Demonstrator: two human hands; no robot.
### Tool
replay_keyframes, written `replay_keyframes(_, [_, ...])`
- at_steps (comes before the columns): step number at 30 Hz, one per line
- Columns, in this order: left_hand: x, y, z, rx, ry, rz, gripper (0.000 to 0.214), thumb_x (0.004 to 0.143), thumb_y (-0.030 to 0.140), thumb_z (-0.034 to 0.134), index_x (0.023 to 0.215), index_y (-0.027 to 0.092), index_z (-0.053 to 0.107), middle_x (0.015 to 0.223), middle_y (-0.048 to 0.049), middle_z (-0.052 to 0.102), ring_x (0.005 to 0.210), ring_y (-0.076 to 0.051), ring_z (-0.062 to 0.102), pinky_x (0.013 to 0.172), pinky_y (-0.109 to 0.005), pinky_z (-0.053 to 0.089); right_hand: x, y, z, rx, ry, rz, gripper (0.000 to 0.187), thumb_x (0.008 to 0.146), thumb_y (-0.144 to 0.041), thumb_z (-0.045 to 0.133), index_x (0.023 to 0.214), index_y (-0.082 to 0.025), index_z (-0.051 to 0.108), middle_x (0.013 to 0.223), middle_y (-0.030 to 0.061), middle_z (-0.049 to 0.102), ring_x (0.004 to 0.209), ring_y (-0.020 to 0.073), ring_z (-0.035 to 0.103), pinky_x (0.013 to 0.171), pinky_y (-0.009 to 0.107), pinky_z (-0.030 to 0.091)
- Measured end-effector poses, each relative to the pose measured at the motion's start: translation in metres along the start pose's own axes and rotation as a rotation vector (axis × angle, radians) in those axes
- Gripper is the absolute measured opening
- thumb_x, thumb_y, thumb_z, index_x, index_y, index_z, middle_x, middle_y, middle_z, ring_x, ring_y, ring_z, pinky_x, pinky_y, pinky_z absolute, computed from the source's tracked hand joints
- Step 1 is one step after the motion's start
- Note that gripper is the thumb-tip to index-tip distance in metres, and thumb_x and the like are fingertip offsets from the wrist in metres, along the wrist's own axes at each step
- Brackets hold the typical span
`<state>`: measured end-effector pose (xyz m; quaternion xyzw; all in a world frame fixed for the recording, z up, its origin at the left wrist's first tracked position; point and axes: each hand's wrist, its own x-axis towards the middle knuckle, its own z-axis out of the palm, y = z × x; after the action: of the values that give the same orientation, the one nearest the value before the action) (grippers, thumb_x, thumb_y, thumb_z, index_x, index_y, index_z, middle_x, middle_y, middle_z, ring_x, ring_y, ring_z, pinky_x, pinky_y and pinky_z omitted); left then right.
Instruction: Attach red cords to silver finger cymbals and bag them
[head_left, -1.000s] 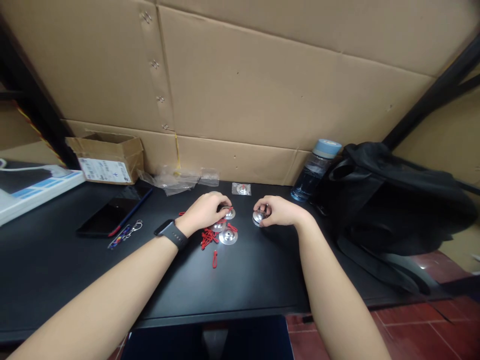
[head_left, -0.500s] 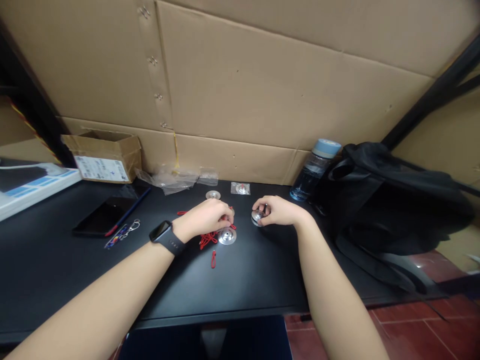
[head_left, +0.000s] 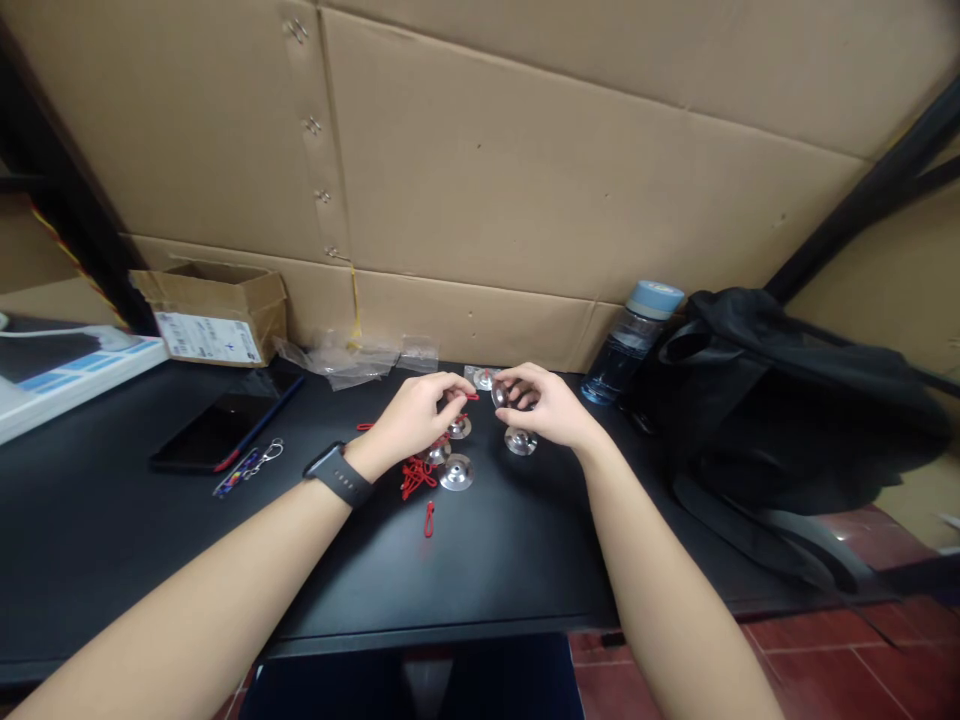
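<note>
Pinched at the fingertips of my left hand (head_left: 424, 412) is a red cord loop (head_left: 472, 397). My right hand (head_left: 551, 405) grips a small metal cymbal (head_left: 499, 394) by its edge, tilted up and just right of the cord. Under the right fingers a second cymbal (head_left: 520, 441) lies on the black table (head_left: 495, 560). Several more cymbals, among them a shiny front one (head_left: 456, 474), rest below my left hand. A tangle of red cords (head_left: 417, 477) is beside them, and a single red loop (head_left: 429, 520) lies nearer me.
Behind my hands lies a bagged cymbal (head_left: 481, 378) near clear plastic bags (head_left: 349, 362). On the left are a cardboard box (head_left: 217, 315), a phone (head_left: 225, 425) and a keyring (head_left: 251, 467). A water bottle (head_left: 630, 345) and black backpack (head_left: 795, 400) stand on the right.
My right hand has lifted one cymbal off another and brought it up and leftward. My left hand has risen from the cords and cymbals with a red loop in its fingertips.
</note>
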<state>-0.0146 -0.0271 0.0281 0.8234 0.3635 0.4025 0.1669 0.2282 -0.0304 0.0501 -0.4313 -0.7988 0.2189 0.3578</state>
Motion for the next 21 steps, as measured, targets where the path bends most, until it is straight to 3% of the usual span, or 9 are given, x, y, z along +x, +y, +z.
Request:
replay_keyframes(6, [0.002, -0.001, 0.0, -0.122, 0.046, -0.102, 0.021, 0.096, 0.035, 0.061, 0.104, 0.024, 0.077, 0.104, -0.0031, 0.08, 0.096, -0.022, 0.075, 0.088, -0.034, 0.056, 0.004, -0.008, 0.026, 0.199, 0.107, -0.034, 0.046, 0.075, -0.031, 0.082, 0.118, -0.023, 0.07, 0.116, 0.0069, 0.067, 0.093, 0.0201, 0.07, 0.076, 0.031, 0.058])
replay_keyframes(13, [0.005, -0.007, -0.004, -0.329, 0.111, -0.133, 0.018, 0.089, 0.031, 0.067, 0.098, 0.018, 0.074, 0.097, -0.0064, 0.08, 0.089, -0.022, 0.075, 0.084, -0.034, 0.058, 0.004, -0.031, 0.049, 0.27, 0.131, -0.124, 0.05, 0.078, -0.029, 0.08, 0.126, -0.027, 0.067, 0.126, 0.0068, 0.063, 0.107, 0.022, 0.07, 0.09, 0.034, 0.06])
replay_keyframes(21, [0.005, -0.001, -0.015, -0.054, 0.084, 0.023, 0.016, 0.093, 0.028, 0.062, 0.095, 0.02, 0.076, 0.099, -0.0044, 0.074, 0.092, -0.021, 0.069, 0.087, -0.033, 0.051, 0.003, -0.029, 0.048, 0.183, 0.199, -0.178, 0.048, 0.08, -0.028, 0.08, 0.127, -0.027, 0.068, 0.121, 0.0069, 0.064, 0.098, 0.0204, 0.069, 0.079, 0.032, 0.06])
